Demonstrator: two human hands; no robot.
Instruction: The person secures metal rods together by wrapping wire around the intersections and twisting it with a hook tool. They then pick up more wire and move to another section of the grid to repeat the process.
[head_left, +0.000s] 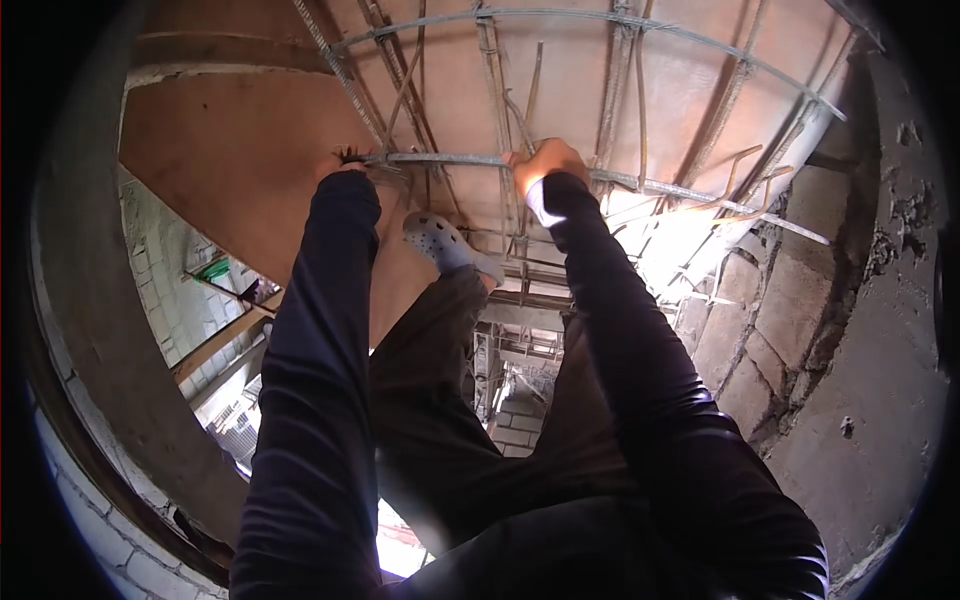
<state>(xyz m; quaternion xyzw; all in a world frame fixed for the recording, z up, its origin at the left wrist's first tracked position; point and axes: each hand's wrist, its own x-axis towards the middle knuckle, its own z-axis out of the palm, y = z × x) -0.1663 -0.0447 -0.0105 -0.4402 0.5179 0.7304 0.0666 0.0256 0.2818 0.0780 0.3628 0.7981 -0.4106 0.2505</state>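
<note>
A long, grey, ribbed steel bar (445, 159) crosses rusty metal rods (494, 75), probably stiff, weighty; the right hand (553, 162) clenches it partway along, a good hold; the left hand's (343, 163) grip, at one end, I can't tell.

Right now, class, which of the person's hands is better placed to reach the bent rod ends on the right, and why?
Probably the right hand: it holds the bar nearer those bent rod ends. The left hand is at the bar's left end.
</note>
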